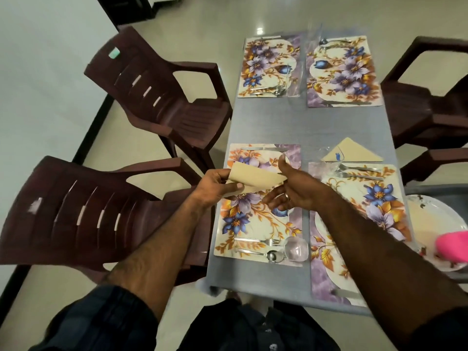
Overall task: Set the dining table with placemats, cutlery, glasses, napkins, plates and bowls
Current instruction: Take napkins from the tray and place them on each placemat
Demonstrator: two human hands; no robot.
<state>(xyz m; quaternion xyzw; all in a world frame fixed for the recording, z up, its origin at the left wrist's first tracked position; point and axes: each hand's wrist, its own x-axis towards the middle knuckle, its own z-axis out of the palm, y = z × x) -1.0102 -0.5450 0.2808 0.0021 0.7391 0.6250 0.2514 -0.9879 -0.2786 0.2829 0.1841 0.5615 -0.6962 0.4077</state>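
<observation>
A beige napkin (pixel 255 179) is held in the air over the near left floral placemat (pixel 255 224). My left hand (pixel 217 188) pinches its left end and my right hand (pixel 291 191) grips its right end. That placemat carries a knife (pixel 263 148) at its far edge, a fork (pixel 258 241), a spoon (pixel 260 254) and a clear glass (pixel 296 249) at its near edge. A folded triangular napkin (pixel 354 152) lies beyond the near right placemat (pixel 374 206), beside a glass (pixel 331 158) and forks (pixel 359 172). Two far placemats (pixel 266 67) (pixel 344 72) hold cutlery.
The grey table (pixel 304 122) has dark brown plastic chairs on the left (pixel 162 97) (pixel 83 214) and right (pixel 428 97). A white plate (pixel 430 224) with a pink object (pixel 453 245) sits on a grey surface at the right edge.
</observation>
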